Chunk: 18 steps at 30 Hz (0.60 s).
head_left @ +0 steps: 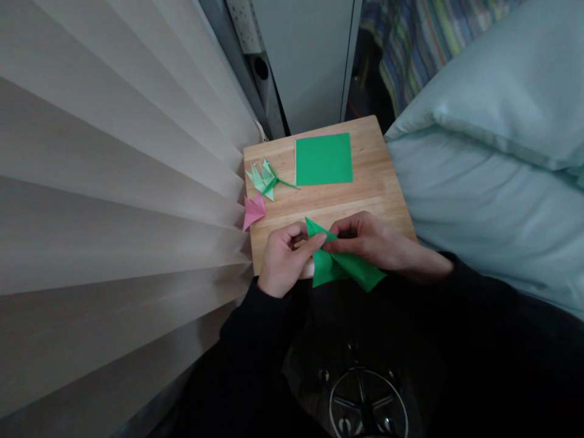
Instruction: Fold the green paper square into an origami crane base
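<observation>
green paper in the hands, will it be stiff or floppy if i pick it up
The green paper is probably light, since it looks thin. Its flaring lower flaps would likely bend easily, while the folded part between the left hand and right hand may feel stiffer.

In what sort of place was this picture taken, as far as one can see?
Probably a bedroom: what looks like pale bedding lies beside the small wooden table, and a pleated curtain hangs along the table's other side.
</observation>
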Motion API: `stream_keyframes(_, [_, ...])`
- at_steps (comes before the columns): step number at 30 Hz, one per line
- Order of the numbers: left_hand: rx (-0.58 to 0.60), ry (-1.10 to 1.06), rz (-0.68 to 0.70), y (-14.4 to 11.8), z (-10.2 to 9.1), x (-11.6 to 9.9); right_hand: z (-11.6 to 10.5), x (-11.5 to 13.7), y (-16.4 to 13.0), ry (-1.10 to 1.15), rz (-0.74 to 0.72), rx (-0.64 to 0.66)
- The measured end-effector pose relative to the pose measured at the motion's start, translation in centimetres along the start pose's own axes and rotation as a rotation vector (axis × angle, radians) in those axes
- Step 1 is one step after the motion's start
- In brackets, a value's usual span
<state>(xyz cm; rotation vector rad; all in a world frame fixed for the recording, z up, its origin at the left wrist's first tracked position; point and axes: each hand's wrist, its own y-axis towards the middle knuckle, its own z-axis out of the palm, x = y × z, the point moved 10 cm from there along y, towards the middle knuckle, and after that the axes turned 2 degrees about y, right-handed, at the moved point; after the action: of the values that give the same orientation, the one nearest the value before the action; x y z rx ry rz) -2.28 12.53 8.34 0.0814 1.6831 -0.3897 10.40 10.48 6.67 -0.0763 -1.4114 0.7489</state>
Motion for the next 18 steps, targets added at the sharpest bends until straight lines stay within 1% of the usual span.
stream_keyframes(3, [0.01,-0.029,-0.033,0.0,0.4,0.6,-0.2,-0.2,0.1,-0.002,-0.009,-0.032])
stream_keyframes(10, [-0.072,-0.149,-0.076,0.2,-1.0,1.8,0.2,-0.6,-0.1,-0.014,0.052,-0.005])
stream_keyframes(13, [-0.101,-0.17,-0.093,0.2,-1.3,1.8,0.3,-0.5,-0.2,-0.032,0.065,0.001])
stream_keyframes(18, [-0.176,-0.235,-0.099,0.0,-1.7,1.2,0.6,-0.6,-0.3,-0.025,0.084,0.034])
